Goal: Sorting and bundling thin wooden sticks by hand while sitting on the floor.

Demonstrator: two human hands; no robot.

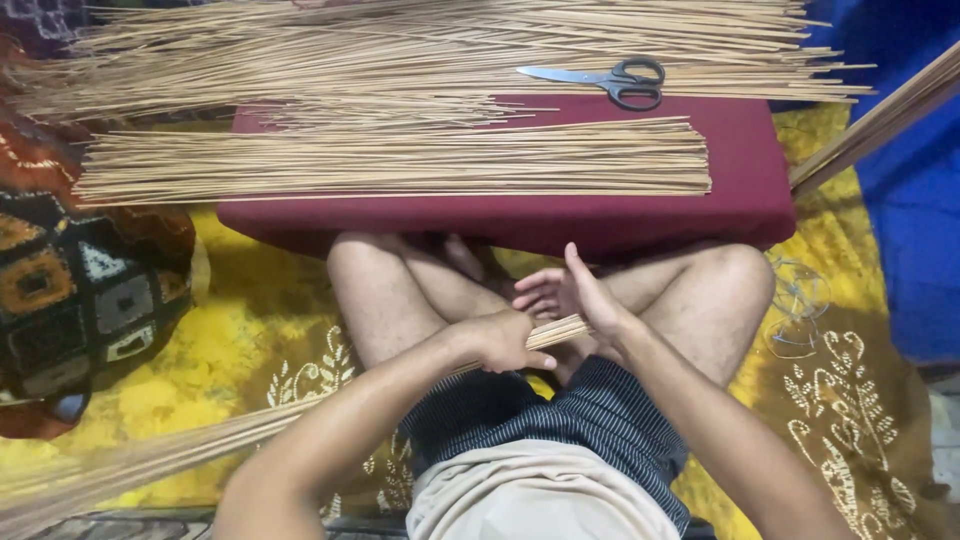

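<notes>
Both hands meet over the lap: left hand (497,340) fingers clamped around a bundle of thin sticks (556,331), right hand (568,293) fingers spread, palm squaring its ends. More sticks (400,160) and scissors (605,80) lie along the maroon desk (740,190)'s far edge.

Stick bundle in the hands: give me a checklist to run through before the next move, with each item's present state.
1. Left hand closed around the bundle of thin sticks: ok.
2. Right hand at the bundle's end, palm open: ok.
3. Stick ends flush: cannot tell, right hand hides them.
4. Scissors closed, lying on the loose stick pile: ok.
5. Sorted stick row lying flat on the maroon cushion: ok.
</notes>
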